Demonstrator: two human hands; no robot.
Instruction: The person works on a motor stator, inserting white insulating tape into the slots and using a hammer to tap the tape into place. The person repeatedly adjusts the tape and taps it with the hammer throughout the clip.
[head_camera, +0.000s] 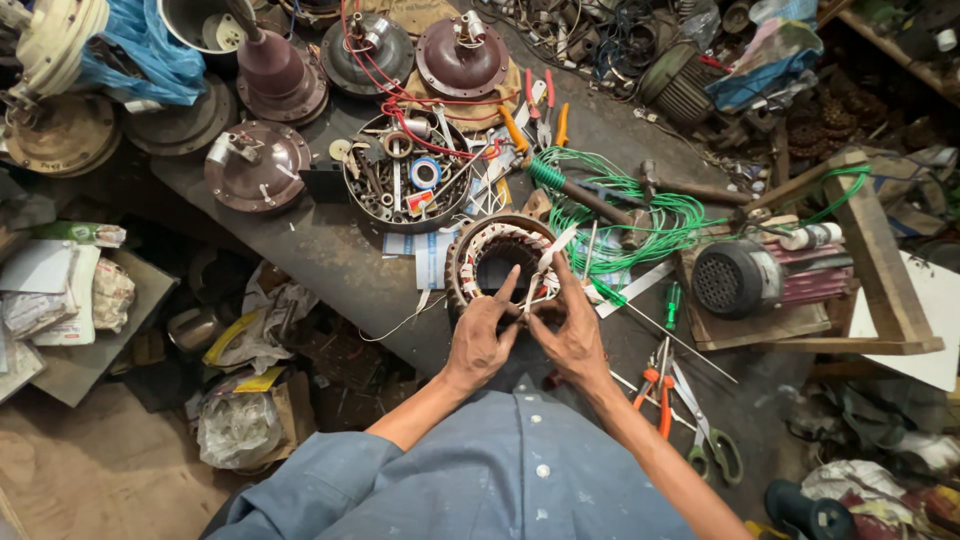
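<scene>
Cluttered and dark, the bench (330, 250) runs from the far left toward the near right, with fan housings (257, 165) along its far edge and a tray of parts (405, 180) at its middle. Green wire (640, 205) lies tangled toward the right edge, beside a small black motor (735, 278) on a wooden frame. Both forearms rise from blue sleeves and meet at the near edge. There sits the stator (495, 255), a ring of copper windings with pale insulation, its bore open. Left hand (482, 335) rests against its near rim, forefinger pointing up. Right hand (572, 335) pinches a white strip (548, 258) that rises over the ring. Orange pliers (655, 390) and scissors (705, 430) lie just right of the right forearm.
</scene>
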